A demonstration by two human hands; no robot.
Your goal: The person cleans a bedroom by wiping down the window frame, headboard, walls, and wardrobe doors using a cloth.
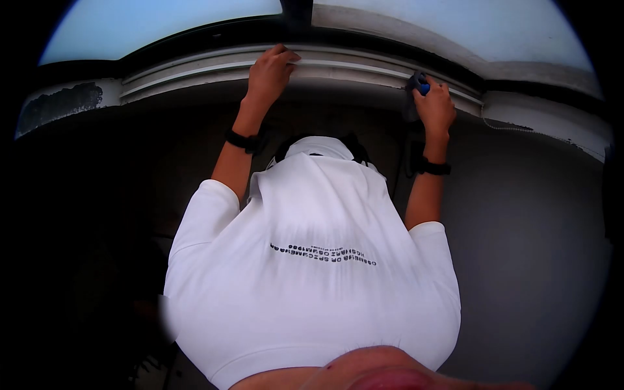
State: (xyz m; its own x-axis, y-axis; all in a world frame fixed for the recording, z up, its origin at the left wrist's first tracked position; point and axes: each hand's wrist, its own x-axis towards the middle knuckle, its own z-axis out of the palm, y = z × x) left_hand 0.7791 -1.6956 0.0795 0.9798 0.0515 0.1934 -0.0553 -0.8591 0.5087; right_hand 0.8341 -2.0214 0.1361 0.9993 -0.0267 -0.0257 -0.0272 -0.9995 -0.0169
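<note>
My left hand (270, 75) rests on the white window track (351, 67), its fingers bent over the rails and the thumb apart, with nothing visible in it. Farther right along the same track, my right hand (437, 107) is closed around a dark grey cloth (411, 97). A small blue part (424, 88) shows at the fingers beside the cloth; its kind is too small to tell. The lower end of the cloth hangs down over the front edge of the sill.
Window panes (169, 26) rise behind the track in a dark frame (298, 23). The left sill end (62, 107) has a dark worn patch. A bead chain (510, 128) hangs at the right. Below lies a grey wall surface (520, 247).
</note>
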